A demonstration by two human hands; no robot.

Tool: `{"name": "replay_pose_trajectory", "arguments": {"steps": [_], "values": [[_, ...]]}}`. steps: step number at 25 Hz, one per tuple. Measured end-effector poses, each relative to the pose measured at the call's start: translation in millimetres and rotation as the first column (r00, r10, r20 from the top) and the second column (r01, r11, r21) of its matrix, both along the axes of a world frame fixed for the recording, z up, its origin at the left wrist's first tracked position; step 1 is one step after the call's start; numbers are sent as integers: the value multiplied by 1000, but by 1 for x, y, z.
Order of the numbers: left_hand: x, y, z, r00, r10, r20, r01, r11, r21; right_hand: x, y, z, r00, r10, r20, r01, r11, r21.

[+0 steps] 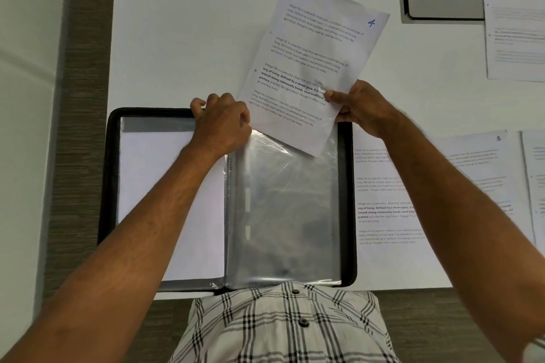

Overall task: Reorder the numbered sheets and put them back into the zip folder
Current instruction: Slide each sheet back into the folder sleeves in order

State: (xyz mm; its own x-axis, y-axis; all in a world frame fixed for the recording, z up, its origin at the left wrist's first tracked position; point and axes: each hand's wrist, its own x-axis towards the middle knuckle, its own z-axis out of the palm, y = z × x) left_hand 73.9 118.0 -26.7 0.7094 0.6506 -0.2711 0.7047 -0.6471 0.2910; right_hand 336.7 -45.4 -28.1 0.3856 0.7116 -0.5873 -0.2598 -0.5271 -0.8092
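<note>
The zip folder (112, 186) lies open on the white table (182, 38), at 6 o'clock from the sheet numbered 4 (315, 62). The right hand (358, 109) pinches that sheet's lower right edge (thumb on top), its bottom corner over the clear sleeve (286, 209). The left hand (221, 124), fingers curled, grips the sleeve's top edge. Other sheets (392, 200) lie at 3 o'clock.
</note>
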Motion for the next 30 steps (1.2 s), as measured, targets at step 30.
{"name": "replay_pose_trajectory", "arguments": {"steps": [30], "values": [[19,27,-14,802,563,199,-342,707,-619,20,20,7,939,343,-38,-343,917,-201]]}}
